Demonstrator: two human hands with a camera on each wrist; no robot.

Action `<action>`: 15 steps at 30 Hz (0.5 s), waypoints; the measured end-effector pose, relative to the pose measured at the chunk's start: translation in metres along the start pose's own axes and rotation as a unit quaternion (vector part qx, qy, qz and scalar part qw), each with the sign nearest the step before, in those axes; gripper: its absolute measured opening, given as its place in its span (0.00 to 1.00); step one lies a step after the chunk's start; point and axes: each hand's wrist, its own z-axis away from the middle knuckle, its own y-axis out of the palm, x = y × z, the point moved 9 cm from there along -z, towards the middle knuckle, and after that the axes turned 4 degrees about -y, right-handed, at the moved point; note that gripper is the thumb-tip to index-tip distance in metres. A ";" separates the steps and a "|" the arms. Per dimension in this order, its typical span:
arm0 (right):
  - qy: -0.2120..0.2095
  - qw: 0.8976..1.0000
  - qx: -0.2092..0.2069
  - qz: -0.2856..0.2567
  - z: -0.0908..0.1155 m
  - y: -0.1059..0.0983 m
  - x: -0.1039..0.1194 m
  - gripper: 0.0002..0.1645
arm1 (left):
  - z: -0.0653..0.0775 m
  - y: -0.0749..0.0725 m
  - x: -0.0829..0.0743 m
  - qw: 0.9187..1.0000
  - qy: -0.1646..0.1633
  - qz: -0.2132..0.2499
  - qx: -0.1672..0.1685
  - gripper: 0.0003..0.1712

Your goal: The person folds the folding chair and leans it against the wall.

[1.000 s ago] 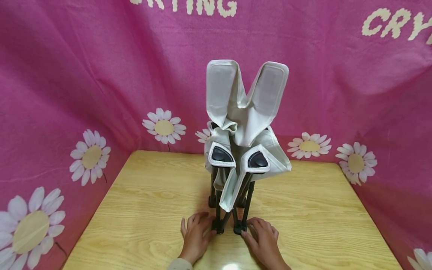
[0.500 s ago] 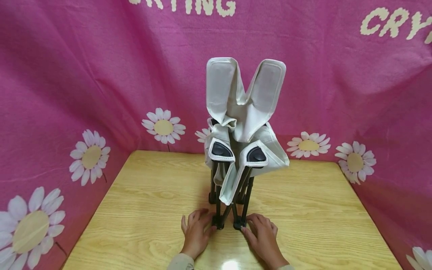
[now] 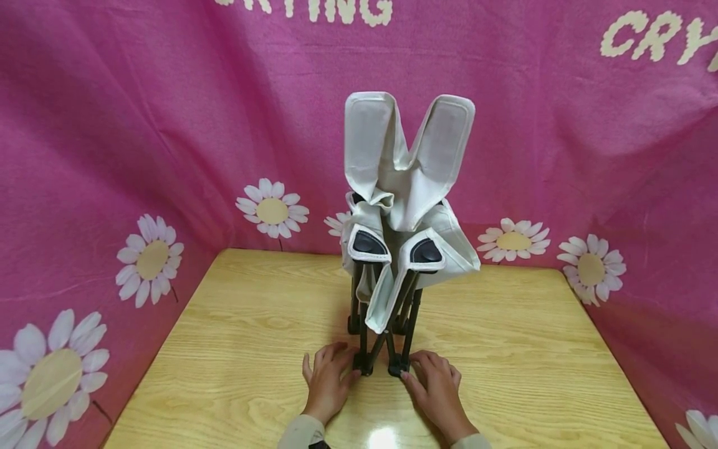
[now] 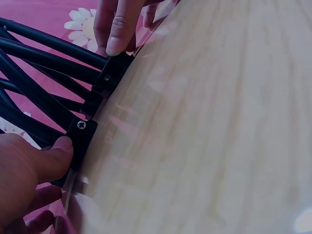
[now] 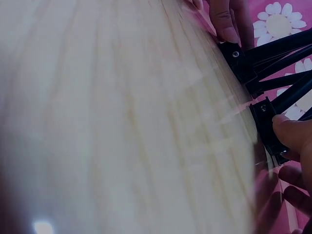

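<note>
The left hand (image 3: 327,383) pinched the black left front foot (image 3: 361,363) and the right hand (image 3: 440,393) the black right front foot (image 3: 397,366) of an upright, folded off-white fabric chair (image 3: 404,212) on the pale wood-grain tabletop (image 3: 235,374), seemingly a gripping step, the next move calling for even force.

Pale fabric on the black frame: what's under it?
Black legs run down from under the pale fabric to feet on the wooden table; the left hand and right hand each pinch a near one. The fabric hides the legs' upper ends.
</note>
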 end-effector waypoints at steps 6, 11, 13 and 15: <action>0.007 1.000 0.006 -0.001 -0.003 0.002 -0.004 0.15 | -0.004 0.002 0.001 1.000 -0.008 -0.002 0.007 0.23; 0.007 1.000 0.003 -0.002 -0.005 0.002 -0.005 0.15 | -0.006 0.001 0.000 1.000 -0.007 -0.004 0.007 0.22; 0.007 1.000 0.002 -0.002 -0.006 0.002 -0.005 0.15 | -0.008 0.001 0.000 1.000 -0.008 -0.006 0.009 0.23; 0.008 1.000 0.002 -0.001 -0.006 0.001 -0.005 0.14 | -0.009 0.003 0.001 1.000 -0.011 -0.008 0.013 0.23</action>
